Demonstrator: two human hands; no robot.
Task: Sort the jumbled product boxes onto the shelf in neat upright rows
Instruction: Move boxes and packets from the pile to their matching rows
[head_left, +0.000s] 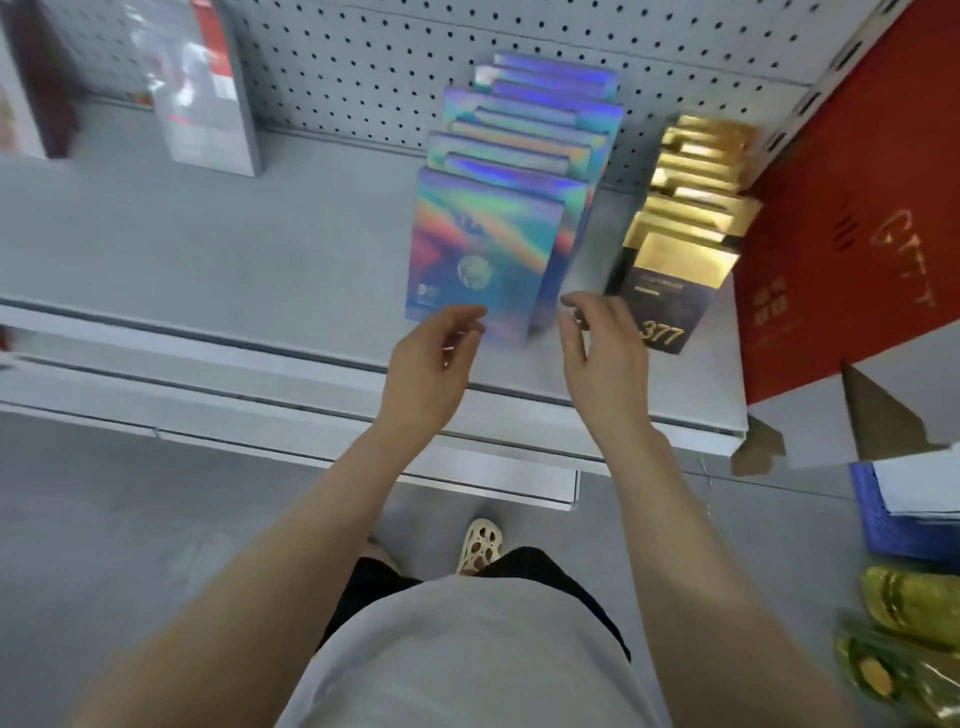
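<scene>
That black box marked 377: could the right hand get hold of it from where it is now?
Probably yes. The right hand hovers just in front of the black box, at the open shelf edge, with nothing between them.

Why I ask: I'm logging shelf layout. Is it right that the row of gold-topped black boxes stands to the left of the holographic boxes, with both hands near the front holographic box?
Not quite. The head view shows the gold-topped black boxes standing to the right of the holographic boxes, not the left. The left hand and right hand are indeed near the front holographic box.
</scene>
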